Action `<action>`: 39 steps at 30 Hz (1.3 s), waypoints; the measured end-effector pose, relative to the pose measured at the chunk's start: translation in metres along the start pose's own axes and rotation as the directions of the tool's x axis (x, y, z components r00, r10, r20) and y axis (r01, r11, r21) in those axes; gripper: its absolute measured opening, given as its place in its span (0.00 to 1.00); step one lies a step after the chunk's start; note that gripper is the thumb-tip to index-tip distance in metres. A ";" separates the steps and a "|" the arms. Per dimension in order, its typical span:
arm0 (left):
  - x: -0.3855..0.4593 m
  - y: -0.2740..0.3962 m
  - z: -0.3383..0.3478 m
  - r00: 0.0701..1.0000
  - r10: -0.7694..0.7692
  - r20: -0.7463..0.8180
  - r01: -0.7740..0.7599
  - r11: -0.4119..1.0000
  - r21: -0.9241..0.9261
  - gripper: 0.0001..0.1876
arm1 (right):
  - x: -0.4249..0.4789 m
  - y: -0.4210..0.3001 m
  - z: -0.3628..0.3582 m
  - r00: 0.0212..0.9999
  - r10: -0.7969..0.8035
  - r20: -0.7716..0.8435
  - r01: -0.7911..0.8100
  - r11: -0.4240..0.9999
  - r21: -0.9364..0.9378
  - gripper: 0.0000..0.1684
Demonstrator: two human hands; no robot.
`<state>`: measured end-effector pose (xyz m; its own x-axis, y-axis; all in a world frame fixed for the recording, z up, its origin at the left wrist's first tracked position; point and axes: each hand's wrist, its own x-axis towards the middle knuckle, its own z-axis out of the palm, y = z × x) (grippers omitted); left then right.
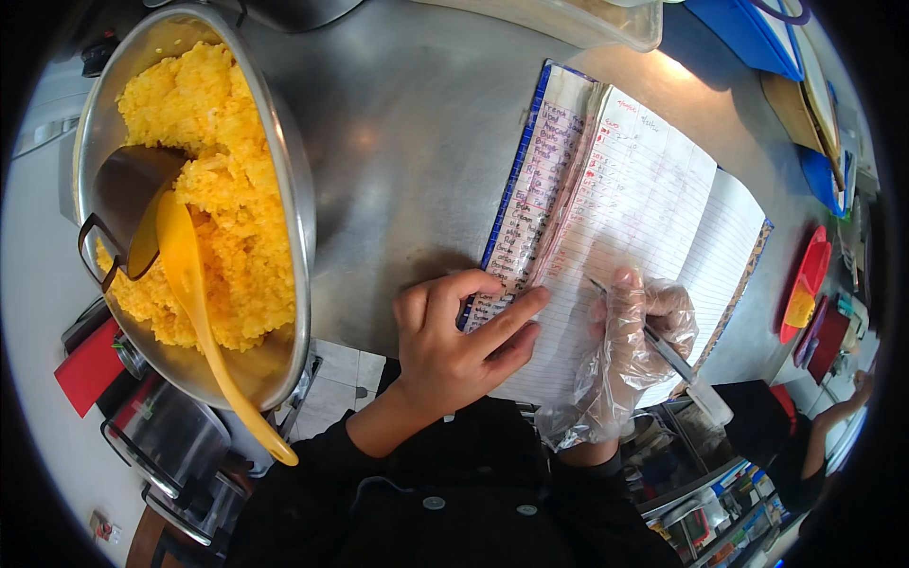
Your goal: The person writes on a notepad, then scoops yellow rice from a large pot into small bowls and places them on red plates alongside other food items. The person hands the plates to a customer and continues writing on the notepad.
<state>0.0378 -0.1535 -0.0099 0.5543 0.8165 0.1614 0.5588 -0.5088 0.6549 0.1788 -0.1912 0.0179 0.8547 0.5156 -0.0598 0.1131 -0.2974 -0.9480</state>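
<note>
An open lined notebook (639, 192) with handwritten entries lies in front of me, its pages covered in columns of writing. My left hand (461, 334) is bare and rests on the lower left of it, fingers apart and holding nothing, the fingertips on the paper. In a clear plastic glove, my right hand (635, 341) grips a pen (670, 353). The pen's tip is close to the page, but I cannot tell whether it touches. Its white rear end sticks out toward the lower right.
At left, a large metal bowl (304, 213) holds yellow rice (234, 255), a yellow spoon (186, 248) and a dark scoop (128, 199). The steel table (383, 156) also bears a clear plastic container (596, 21), blue folders (753, 35) and a red plate (822, 248). Another person (767, 426) is at lower right.
</note>
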 end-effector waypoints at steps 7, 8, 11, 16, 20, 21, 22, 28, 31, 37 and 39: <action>0.001 0.002 0.000 1.000 -0.017 -0.019 0.017 1.000 -0.026 0.24 | -0.003 0.008 -0.001 0.983 -0.180 -0.025 0.173 0.970 -0.173 0.19; 0.001 0.001 0.001 1.000 -0.015 -0.026 0.015 1.000 -0.019 0.24 | -0.003 0.010 0.000 0.978 -0.209 -0.017 0.202 0.960 -0.193 0.19; 0.001 0.001 0.002 0.999 -0.014 -0.033 0.014 1.000 -0.003 0.24 | -0.001 0.021 -0.005 0.962 -0.271 0.025 0.271 0.946 -0.177 0.17; 0.003 0.002 0.000 0.999 -0.019 -0.031 0.019 1.000 0.003 0.24 | 0.000 0.025 -0.008 0.934 -0.337 0.121 0.358 0.876 -0.323 0.14; 0.003 0.001 0.000 0.999 -0.009 -0.032 0.009 1.000 -0.001 0.24 | -0.005 0.020 -0.001 0.959 -0.279 0.045 0.280 0.922 -0.268 0.13; 0.002 0.001 0.000 0.999 -0.007 -0.035 0.007 1.000 -0.002 0.24 | -0.005 0.016 0.002 0.962 -0.269 0.035 0.269 0.924 -0.271 0.14; 0.000 0.000 0.000 0.999 0.003 -0.043 -0.002 1.000 0.008 0.24 | -0.006 0.012 0.004 0.965 -0.260 0.026 0.257 0.927 -0.275 0.14; -0.006 -0.005 0.001 0.997 0.054 -0.051 -0.053 0.998 0.027 0.23 | -0.008 0.002 0.011 0.992 -0.122 -0.017 0.119 0.986 -0.119 0.16; -0.007 -0.006 0.004 0.997 0.047 -0.069 -0.046 0.999 0.023 0.23 | -0.004 0.012 0.005 0.956 -0.292 0.034 0.288 0.905 -0.313 0.16; -0.004 -0.003 0.003 0.997 0.022 -0.071 -0.021 1.000 0.009 0.26 | -0.006 0.014 -0.002 0.989 -0.133 -0.056 0.134 0.991 0.016 0.19; -0.004 -0.003 0.003 0.997 0.021 -0.076 -0.020 1.000 0.010 0.25 | -0.005 0.024 -0.008 0.969 -0.246 -0.009 0.241 0.957 -0.162 0.19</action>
<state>0.0358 -0.1561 -0.0149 0.5174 0.8241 0.2304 0.5536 -0.5277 0.6443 0.1812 -0.2068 -0.0022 0.8054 0.5653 0.1781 0.3964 -0.2903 -0.8710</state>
